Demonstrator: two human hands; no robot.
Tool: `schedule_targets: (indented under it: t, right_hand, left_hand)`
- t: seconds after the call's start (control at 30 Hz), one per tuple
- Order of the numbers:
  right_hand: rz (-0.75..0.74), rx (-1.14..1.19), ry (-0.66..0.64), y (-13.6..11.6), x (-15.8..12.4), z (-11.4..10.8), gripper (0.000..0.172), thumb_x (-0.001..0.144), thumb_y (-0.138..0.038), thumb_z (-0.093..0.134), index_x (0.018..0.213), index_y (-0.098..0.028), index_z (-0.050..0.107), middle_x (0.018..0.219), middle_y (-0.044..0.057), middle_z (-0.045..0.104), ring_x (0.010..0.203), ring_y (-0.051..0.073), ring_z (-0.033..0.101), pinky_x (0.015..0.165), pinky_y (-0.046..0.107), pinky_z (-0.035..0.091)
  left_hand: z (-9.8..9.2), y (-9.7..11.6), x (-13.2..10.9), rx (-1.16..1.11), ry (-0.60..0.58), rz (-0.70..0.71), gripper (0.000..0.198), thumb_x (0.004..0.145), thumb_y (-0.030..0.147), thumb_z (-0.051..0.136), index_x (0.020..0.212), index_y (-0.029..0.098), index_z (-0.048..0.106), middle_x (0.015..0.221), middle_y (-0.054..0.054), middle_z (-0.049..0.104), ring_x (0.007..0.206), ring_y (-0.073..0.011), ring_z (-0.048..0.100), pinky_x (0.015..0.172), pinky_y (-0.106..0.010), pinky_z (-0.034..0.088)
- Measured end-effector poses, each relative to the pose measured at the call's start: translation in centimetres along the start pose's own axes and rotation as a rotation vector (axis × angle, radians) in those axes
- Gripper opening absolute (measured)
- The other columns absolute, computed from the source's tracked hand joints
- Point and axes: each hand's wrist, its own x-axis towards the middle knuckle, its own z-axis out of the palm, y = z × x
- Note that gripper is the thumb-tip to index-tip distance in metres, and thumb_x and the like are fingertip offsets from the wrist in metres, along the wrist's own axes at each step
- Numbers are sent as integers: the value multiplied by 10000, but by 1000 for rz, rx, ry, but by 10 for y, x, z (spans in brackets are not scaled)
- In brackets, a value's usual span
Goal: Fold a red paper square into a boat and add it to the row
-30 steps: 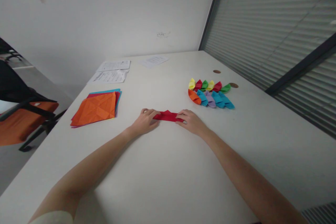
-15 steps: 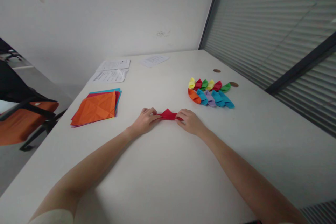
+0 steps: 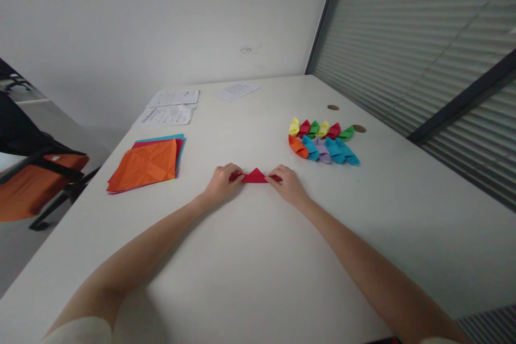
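A folded piece of red origami paper (image 3: 255, 177) lies on the white table, a narrow strip with a triangular peak in its middle. My left hand (image 3: 223, 181) is closed on its left end, thumb and fingers pinching the paper. At the opposite end my right hand (image 3: 287, 183) pinches it the same way. Parts of both ends are hidden under the fingers. Beyond my right hand sit two rows of folded paper pieces, among them an orange one (image 3: 298, 146) and a yellow one (image 3: 294, 126).
On the left of the table (image 3: 250, 269) lies a stack of coloured paper squares (image 3: 147, 164), creased orange on top. Printed sheets (image 3: 171, 114) rest at the back left, another sheet (image 3: 237, 91) near the wall. An orange-seated chair (image 3: 44, 185) stands at left; blinds (image 3: 415, 37) line the right.
Both hands have shifted their grip along the red paper. Its left end now shows between the left thumb and fingers, and the right fingertips sit closer to the central peak.
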Motion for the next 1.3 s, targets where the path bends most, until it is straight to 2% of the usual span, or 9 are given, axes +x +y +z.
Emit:
schedule_targets:
  t: [0.13, 0.27, 0.43, 0.7, 0.9, 1.07, 1.3]
  right_hand:
    - [23, 20, 17, 0, 2, 2, 164, 900, -336, 595, 832, -211, 676, 864, 56, 664, 815, 194, 605, 778, 353, 464]
    - [26, -35, -6, -1, 1, 2, 168, 895, -323, 607, 790, -207, 670, 870, 51, 675, 830, 198, 597, 790, 357, 432]
    - [44, -53, -27, -3, 2, 4, 275, 929, -398, 550, 760, -206, 652, 850, 42, 675, 802, 186, 589, 776, 356, 404]
    - [167, -219, 37, -7, 1, 7, 255, 885, -452, 600, 788, -235, 692, 925, 86, 629, 923, 270, 552, 835, 441, 389]
    - [171, -211, 117, -3, -3, 4, 302, 862, -527, 600, 911, -240, 679, 938, 94, 616, 901, 272, 538, 813, 441, 385]
    - [195, -230, 22, 0, -4, 1, 293, 844, -534, 619, 813, -249, 677, 941, 86, 614, 919, 283, 530, 791, 424, 378]
    - [66, -124, -91, 1, -4, -5, 193, 894, -407, 595, 843, -221, 615, 856, 44, 630, 844, 221, 553, 772, 368, 382]
  left_hand:
    - [2, -1, 0, -42, -11, -35, 90, 840, 252, 601, 821, 177, 649, 816, -44, 657, 712, -156, 585, 685, -308, 473]
    - [1, 1, -1, -35, -20, -26, 109, 824, 279, 642, 860, 179, 663, 826, -45, 663, 736, -163, 585, 706, -316, 480]
    - [4, -2, 0, -16, -46, -44, 143, 846, 321, 651, 873, 184, 678, 859, -49, 662, 784, -176, 598, 740, -333, 483]
    - [6, -4, 2, 56, -130, -36, 152, 878, 318, 626, 935, 200, 702, 886, -56, 654, 808, -189, 603, 774, -356, 473]
    - [3, 0, 2, 58, -174, 17, 130, 881, 304, 622, 920, 192, 675, 881, -56, 633, 813, -195, 587, 760, -352, 474]
    - [-1, 4, 0, 108, -210, 112, 144, 923, 298, 555, 964, 180, 626, 941, -73, 601, 861, -205, 567, 777, -346, 482]
    - [-6, 11, -3, 238, -243, 215, 168, 959, 322, 484, 980, 182, 575, 932, -82, 586, 888, -228, 539, 845, -398, 465]
